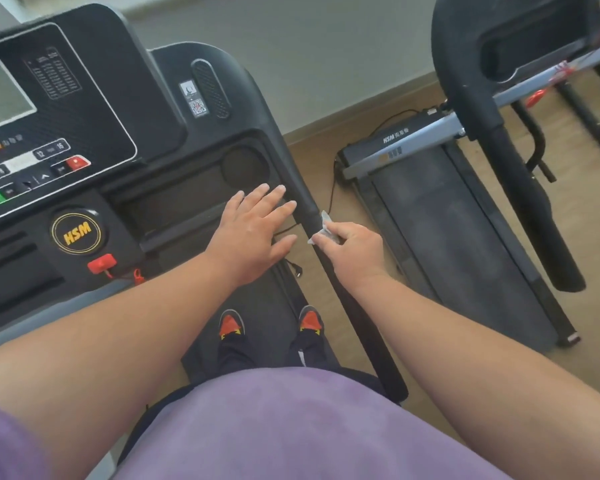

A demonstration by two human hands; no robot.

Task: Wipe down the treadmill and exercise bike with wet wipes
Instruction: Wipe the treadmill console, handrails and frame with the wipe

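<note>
Hands at work on the black treadmill's right handrail

Right hand point(352, 249) pinches a small crumpled white wet wipe point(323, 227) against the black foam-covered handrail point(305, 199) of the black HSM treadmill point(160, 126); left hand point(253, 233) hovers flat, fingers spread, over the console tray point(187, 199) just beside it. Judging by this, wiping is under way on the treadmill; no exercise bike can be identified here, so it presumably remains.

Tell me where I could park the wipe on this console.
The recessed tray, between the button panel and the round cup holder, is bare. Its right end is crowded: the left hand hovers there, and the right hand holds the wet wipe against the handrail.
</note>
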